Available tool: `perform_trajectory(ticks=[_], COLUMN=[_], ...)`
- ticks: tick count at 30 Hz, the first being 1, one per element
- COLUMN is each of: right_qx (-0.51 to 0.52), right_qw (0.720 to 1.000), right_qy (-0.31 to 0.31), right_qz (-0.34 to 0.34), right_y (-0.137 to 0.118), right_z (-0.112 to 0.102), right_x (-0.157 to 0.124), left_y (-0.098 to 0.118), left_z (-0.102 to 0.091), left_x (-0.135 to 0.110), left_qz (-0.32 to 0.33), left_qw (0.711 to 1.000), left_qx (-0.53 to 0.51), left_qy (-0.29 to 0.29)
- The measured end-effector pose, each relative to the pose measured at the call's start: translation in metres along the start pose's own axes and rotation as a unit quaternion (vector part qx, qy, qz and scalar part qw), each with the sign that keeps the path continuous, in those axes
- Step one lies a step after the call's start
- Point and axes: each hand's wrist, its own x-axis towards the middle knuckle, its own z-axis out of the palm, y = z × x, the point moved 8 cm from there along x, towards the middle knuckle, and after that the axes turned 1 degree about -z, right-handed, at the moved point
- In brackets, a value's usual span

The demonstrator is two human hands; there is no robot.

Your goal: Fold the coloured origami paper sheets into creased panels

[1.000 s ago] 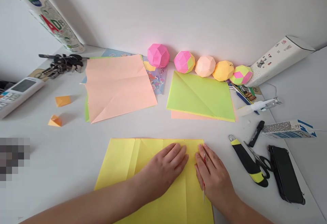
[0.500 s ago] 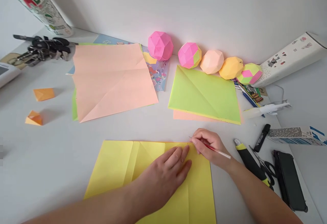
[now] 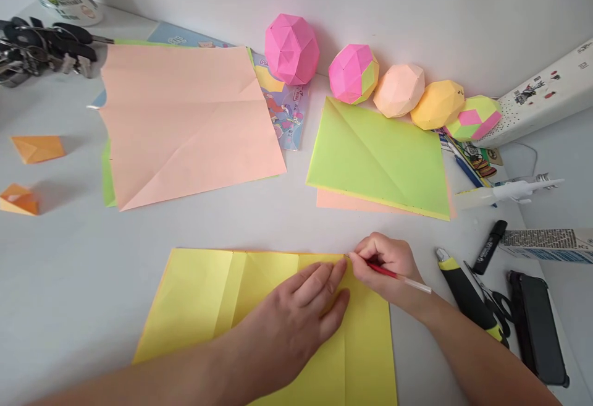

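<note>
A creased yellow paper sheet (image 3: 204, 295) lies on the white table in front of me. My left hand (image 3: 296, 319) rests flat on it, fingers stretched out, pressing the sheet down beside a vertical crease. My right hand (image 3: 386, 267) is closed in a writing grip on a thin red pen (image 3: 398, 277). The pen's tip touches the sheet's top edge, just right of my left fingertips.
Peach paper (image 3: 185, 122) and green paper (image 3: 380, 159) lie farther back. Several folded paper balls (image 3: 291, 47) line the wall. At the right lie a yellow-black utility knife (image 3: 467, 298), scissors (image 3: 498, 307), a marker (image 3: 488, 246) and a phone (image 3: 537, 329). Keys (image 3: 41, 50) and orange folded pieces (image 3: 37, 148) sit left.
A second ago my right hand lay flat on the sheet with the pen under it. It rose to the top edge in a writing grip. The camera moved closer.
</note>
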Motion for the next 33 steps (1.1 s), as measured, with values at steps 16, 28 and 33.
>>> perform_trajectory(ticks=[16, 28, 33], right_qx=[0.006, -0.004, -0.007], right_qw=[1.0, 1.0, 1.0], right_qy=[-0.021, -0.009, -0.01], right_qz=[-0.002, 0.001, -0.001], right_y=[-0.0012, 0.0, 0.0003], right_z=[0.0028, 0.0019, 0.0019], right_x=[0.0004, 0.0006, 0.0006], left_y=[0.005, 0.0034, 0.0037], left_z=[0.0079, 0.0073, 0.0072], left_x=[-0.0031, -0.0021, -0.0021], left_qz=[-0.033, -0.035, -0.037], left_qw=[0.998, 0.998, 0.998], left_qx=[0.038, 0.044, 0.049], left_qy=[-0.033, -0.033, -0.029])
